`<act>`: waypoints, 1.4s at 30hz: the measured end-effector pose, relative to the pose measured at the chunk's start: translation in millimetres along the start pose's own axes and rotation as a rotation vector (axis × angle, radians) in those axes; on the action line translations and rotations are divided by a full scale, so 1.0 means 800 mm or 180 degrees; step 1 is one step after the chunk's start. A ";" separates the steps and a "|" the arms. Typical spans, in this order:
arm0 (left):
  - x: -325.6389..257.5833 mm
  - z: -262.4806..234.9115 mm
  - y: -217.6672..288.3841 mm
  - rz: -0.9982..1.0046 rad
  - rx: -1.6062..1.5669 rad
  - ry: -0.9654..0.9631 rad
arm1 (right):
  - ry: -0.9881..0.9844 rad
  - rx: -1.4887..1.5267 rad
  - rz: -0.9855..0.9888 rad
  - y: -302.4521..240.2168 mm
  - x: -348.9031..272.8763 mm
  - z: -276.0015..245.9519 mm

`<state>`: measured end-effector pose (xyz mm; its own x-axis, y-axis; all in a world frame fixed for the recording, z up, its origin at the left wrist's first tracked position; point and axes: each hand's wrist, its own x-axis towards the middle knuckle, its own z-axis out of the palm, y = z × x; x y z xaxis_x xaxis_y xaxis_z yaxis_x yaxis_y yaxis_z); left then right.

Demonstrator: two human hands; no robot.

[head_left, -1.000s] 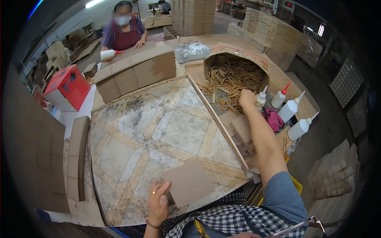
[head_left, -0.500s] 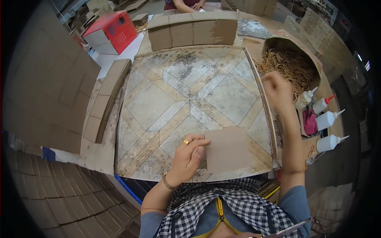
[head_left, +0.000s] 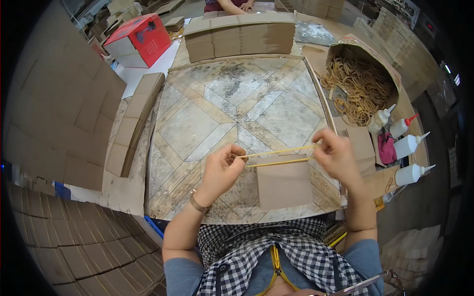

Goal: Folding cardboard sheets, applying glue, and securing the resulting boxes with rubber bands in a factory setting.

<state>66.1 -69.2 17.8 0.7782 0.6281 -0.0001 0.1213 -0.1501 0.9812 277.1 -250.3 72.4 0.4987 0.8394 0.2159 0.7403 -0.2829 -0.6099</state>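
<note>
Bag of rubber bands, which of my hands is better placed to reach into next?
Right hand, probably: it's nearer the bag, on your right, though holding one end of a rubber band. The left hand, holding the other end, is farther.

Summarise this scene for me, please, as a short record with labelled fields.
Left hand: grips one end of a yellow rubber band
Right hand: grips the other end
Band shape: two strands stretched between the hands
Near side of patterned board: brown cardboard square
Far side: long cardboard stack
Right side: open sack of loose bands; four squeeze bottles, one red-tipped
Left side: second cardboard stack; red-and-white box
</note>
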 end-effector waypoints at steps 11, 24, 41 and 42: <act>0.009 0.028 -0.042 -0.1530 -0.1215 -0.0510 | -0.1098 0.2288 0.2059 0.079 -0.014 0.075; -0.038 0.077 -0.021 0.0884 -0.1170 0.0322 | -0.0540 0.2871 0.0184 0.048 -0.046 0.069; 0.020 0.014 -0.071 -0.0743 -0.1229 -0.1066 | -0.1010 0.2604 0.0383 0.094 -0.025 0.080; 0.012 0.013 -0.076 -0.0429 -0.1199 -0.1230 | -0.0805 0.2871 0.0449 0.096 -0.042 0.077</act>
<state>72.5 -61.8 -44.1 0.9490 0.2863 -0.1318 0.0621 0.2401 0.9688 289.3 -271.4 -28.4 0.3662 0.9305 -0.0118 0.0002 -0.0128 -0.9999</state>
